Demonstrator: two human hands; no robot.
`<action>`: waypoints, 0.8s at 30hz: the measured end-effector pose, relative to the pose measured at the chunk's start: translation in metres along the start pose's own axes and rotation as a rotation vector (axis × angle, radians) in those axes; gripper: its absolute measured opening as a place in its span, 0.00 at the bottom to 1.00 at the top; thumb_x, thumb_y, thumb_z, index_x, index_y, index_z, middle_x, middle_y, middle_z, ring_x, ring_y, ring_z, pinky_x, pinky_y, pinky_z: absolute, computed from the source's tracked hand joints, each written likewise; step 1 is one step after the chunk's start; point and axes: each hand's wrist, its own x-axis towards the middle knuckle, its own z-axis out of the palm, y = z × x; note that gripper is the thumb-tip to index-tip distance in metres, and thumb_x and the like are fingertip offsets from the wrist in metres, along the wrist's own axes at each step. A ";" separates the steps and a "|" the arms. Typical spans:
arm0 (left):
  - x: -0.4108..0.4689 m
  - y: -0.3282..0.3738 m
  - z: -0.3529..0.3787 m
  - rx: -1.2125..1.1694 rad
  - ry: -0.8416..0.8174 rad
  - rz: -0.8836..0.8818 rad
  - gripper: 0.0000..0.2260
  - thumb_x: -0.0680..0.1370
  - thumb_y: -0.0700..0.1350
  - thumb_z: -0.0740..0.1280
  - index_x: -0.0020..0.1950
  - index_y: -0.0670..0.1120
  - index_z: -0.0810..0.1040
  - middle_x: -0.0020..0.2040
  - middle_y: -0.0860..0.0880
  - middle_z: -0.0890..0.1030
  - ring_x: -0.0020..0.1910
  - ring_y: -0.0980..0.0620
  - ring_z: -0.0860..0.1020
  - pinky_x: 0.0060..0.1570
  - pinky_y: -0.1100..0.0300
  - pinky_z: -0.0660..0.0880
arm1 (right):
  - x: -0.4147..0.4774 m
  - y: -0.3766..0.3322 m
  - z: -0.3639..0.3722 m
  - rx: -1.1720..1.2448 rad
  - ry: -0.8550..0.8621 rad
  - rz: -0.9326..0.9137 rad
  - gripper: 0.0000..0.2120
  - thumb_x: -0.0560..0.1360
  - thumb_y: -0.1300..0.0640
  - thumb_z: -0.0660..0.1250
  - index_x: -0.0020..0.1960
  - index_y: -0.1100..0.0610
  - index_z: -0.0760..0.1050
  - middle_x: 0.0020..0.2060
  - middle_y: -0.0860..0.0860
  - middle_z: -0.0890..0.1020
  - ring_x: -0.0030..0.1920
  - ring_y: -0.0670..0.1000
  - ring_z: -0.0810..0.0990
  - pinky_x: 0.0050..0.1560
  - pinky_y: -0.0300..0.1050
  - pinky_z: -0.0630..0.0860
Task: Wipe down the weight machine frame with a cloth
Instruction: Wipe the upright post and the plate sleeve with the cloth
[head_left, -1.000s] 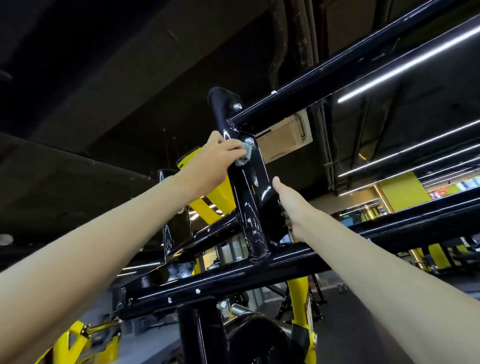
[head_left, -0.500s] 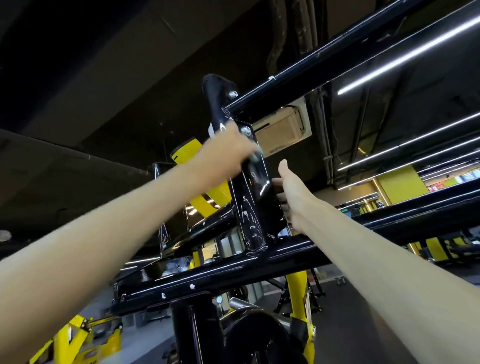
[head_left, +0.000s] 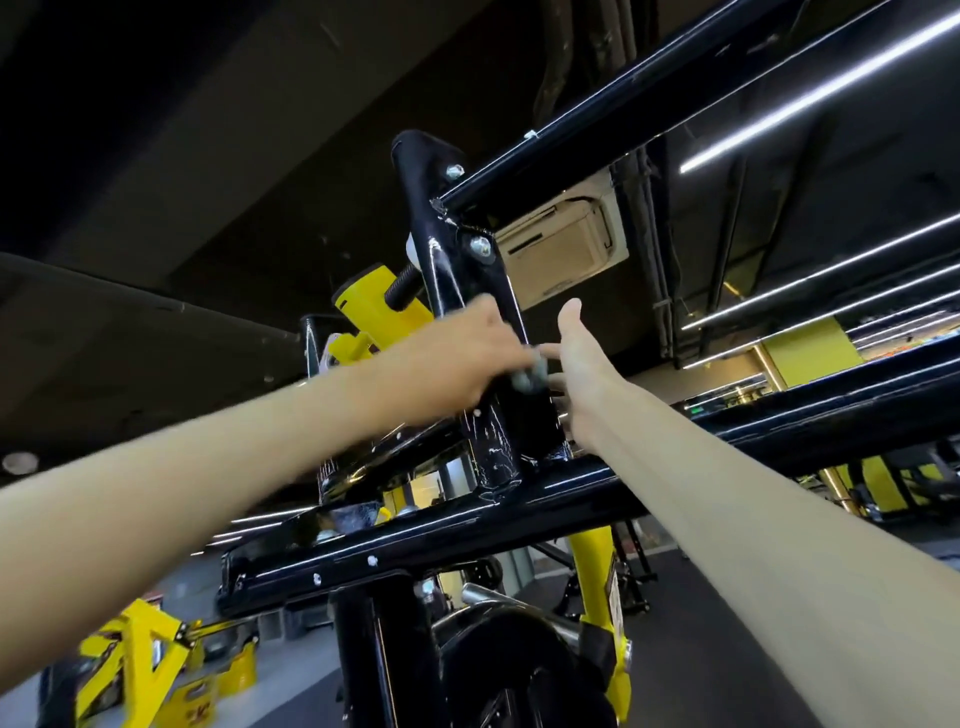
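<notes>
Lower down the upright (head_left: 442, 260), left hand (head_left: 457, 358) grips the cloth (head_left: 530, 378); right hand (head_left: 584, 374) spreads open alongside.

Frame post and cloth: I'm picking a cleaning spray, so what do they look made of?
Post: likely steel tube with glossy black paint; it shows bright highlights and whitish scuffs, and carries silver bolts. Cloth: seems a soft grey-blue textile, bunched in the left hand's grip; blur hides the weave.

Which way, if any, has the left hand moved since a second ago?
Yes: the left hand with the cloth slid down the upright post, below the lower bolt.
</notes>
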 end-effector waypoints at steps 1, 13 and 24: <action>0.005 -0.021 -0.005 0.038 0.120 -0.121 0.18 0.72 0.30 0.60 0.56 0.44 0.80 0.44 0.46 0.81 0.44 0.44 0.70 0.44 0.50 0.73 | 0.000 0.001 0.000 -0.006 -0.001 -0.009 0.37 0.79 0.33 0.41 0.77 0.58 0.59 0.73 0.59 0.65 0.73 0.58 0.64 0.73 0.57 0.60; 0.001 -0.026 -0.005 0.023 0.285 -0.230 0.15 0.75 0.33 0.59 0.56 0.42 0.80 0.43 0.44 0.81 0.41 0.44 0.70 0.41 0.43 0.75 | -0.006 0.000 0.001 0.027 0.028 0.012 0.37 0.79 0.33 0.40 0.76 0.56 0.60 0.72 0.58 0.67 0.65 0.57 0.70 0.63 0.52 0.69; -0.015 0.018 0.016 -0.030 0.220 -0.060 0.19 0.73 0.35 0.52 0.55 0.38 0.80 0.45 0.44 0.81 0.43 0.47 0.70 0.45 0.56 0.70 | -0.011 -0.003 0.001 0.071 0.029 0.041 0.38 0.78 0.32 0.41 0.75 0.58 0.62 0.68 0.60 0.71 0.44 0.54 0.71 0.56 0.51 0.71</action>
